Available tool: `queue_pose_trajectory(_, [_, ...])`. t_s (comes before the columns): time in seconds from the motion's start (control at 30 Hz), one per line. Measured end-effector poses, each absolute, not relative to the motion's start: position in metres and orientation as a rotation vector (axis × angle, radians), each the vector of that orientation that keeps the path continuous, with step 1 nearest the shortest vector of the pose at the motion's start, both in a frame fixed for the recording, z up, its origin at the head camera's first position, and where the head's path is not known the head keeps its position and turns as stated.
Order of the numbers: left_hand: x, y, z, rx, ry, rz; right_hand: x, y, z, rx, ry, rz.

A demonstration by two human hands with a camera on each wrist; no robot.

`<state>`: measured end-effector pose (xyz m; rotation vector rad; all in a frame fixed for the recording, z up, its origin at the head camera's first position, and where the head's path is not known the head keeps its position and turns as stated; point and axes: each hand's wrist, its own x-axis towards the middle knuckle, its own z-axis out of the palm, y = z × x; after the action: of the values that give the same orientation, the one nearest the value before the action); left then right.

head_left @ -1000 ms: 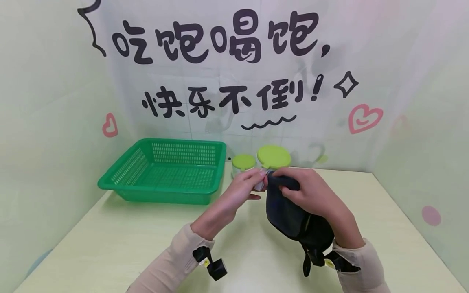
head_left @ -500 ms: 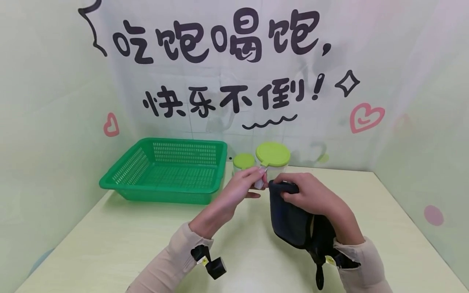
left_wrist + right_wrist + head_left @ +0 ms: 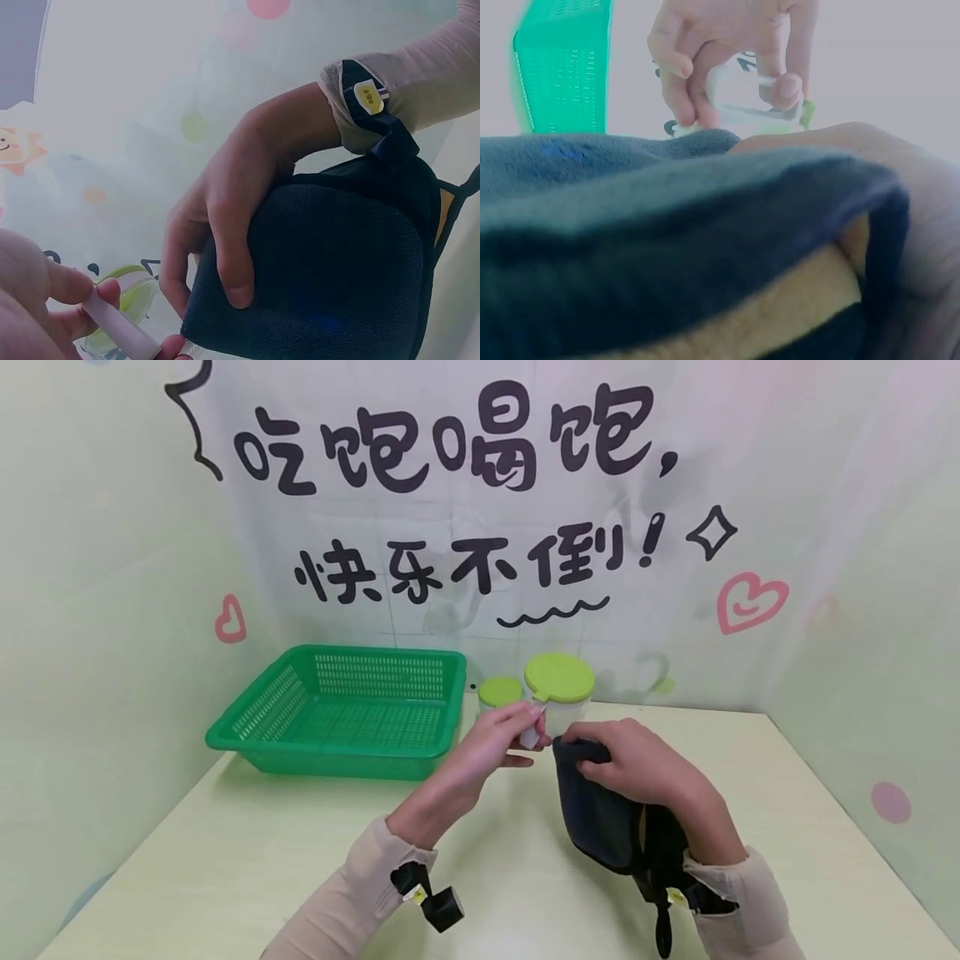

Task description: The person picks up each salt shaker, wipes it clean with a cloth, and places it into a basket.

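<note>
My left hand (image 3: 491, 743) pinches a small white piece (image 3: 124, 326) between thumb and fingers. In the right wrist view this white piece (image 3: 754, 115) looks like a narrow, partly see-through frame. Just to the right, my right hand (image 3: 637, 764) grips the upper edge of a dark blue fleecy fabric item (image 3: 596, 818) with black trim, thumb on one face. That item hangs over the table with a black loop (image 3: 663, 931) at its lower end; a tan strip shows along its side. Its upper corner is close to the left fingertips. The right palm covers part of it.
A green slotted basket (image 3: 333, 764) stands at the back left of the pale table (image 3: 300, 860). Behind the hands are a small jar with a green lid (image 3: 500, 692) and a larger green-lidded jar (image 3: 558, 678), near the printed back wall.
My right hand has drawn the fabric item slightly down and away from the white piece, opening a small gap. The loop has swung down and right. My left hand has hardly moved.
</note>
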<state>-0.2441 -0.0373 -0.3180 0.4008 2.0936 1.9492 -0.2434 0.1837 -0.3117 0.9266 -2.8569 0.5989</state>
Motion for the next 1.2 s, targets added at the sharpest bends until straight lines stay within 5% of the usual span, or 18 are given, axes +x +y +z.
queue_pose_trajectory(1.2, [-0.246,-0.045,-0.317,0.355,2.014,2.010,-0.245,0.178,-0.315,0.917,-2.789,0.661])
